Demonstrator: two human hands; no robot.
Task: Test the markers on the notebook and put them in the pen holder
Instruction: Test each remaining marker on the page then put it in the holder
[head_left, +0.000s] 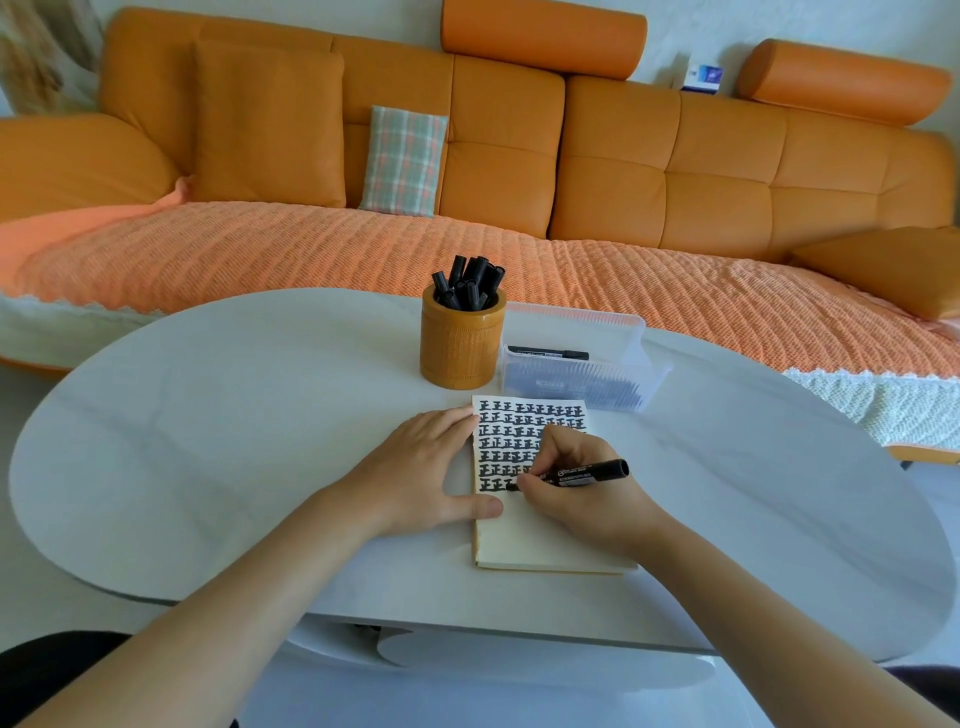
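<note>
DESK: What does the picture show, and why the two-handed pose?

PHOTOGRAPHER: A person at a pale oval table (208, 441) tests a black marker (587, 474) on a small notebook (530, 540). The right hand (582, 488) pinches the barrel low, fingers curled tight around it, with the tip on the page at the end of the lowest row of marks. The left hand (426, 467) lies flat on the book's left edge, fingers straight and close together, thumb spread onto the paper. I read that as a way to stop the book sliding under the stroke.

DESK: And the containers?

PHOTOGRAPHER: A tan pen holder (460, 343) stands just beyond the notebook with a bunch of capped markers (470, 283) upright in it, presumably those already passed. Just beside it on the right, a clear plastic bin (576, 374) holds a loose marker (548, 354) lying flat above darker shapes that I take for more, likely the untested stock. Both sit near the writing hand.

DESK: Any legible text?

PHOTOGRAPHER: The page's upper half carries rows of thick black characters resembling 正, a tally-style sign. The held marker's barrel bears white print too small to read, and the same goes for the one in the bin. A blue-and-white box (702, 78) on the ledge behind the orange sofa (613, 156) has lettering I cannot make out.
</note>
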